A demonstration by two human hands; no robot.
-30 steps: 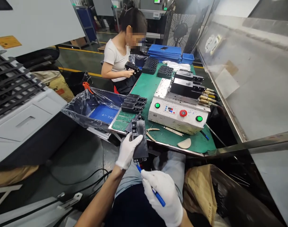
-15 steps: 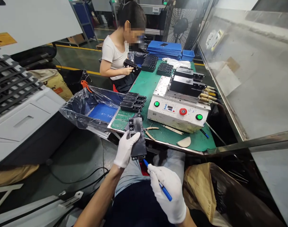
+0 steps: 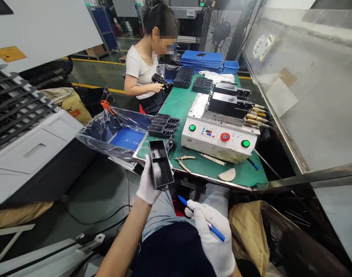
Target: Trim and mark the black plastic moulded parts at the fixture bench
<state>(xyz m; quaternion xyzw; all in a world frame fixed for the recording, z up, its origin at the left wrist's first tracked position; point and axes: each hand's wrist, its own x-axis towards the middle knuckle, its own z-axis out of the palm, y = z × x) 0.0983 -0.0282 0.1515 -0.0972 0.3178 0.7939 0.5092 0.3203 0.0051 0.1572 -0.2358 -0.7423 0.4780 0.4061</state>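
Observation:
My left hand, in a white glove, is closed round a black plastic housing. The housing is tilted with its hollow side facing me, so its inner walls and a divider show. My right hand, also gloved in white, grips a blue-ended pen with its blue tip directed up and left. A small gap separates that tip from the housing. Just beyond my left hand, another black part lies near the table edge, partly hidden by the housing. A row of black housings sits behind it.
On the green table stands a white machine with lit buttons. Pliers, a beige half-disc and another blue pen lie before it. A plastic-lined bin is at left. A co-worker holds a black part.
My left hand has turned the housing over, from its outer face to its hollow side. My right hand has drawn the pen slightly right and away from it.

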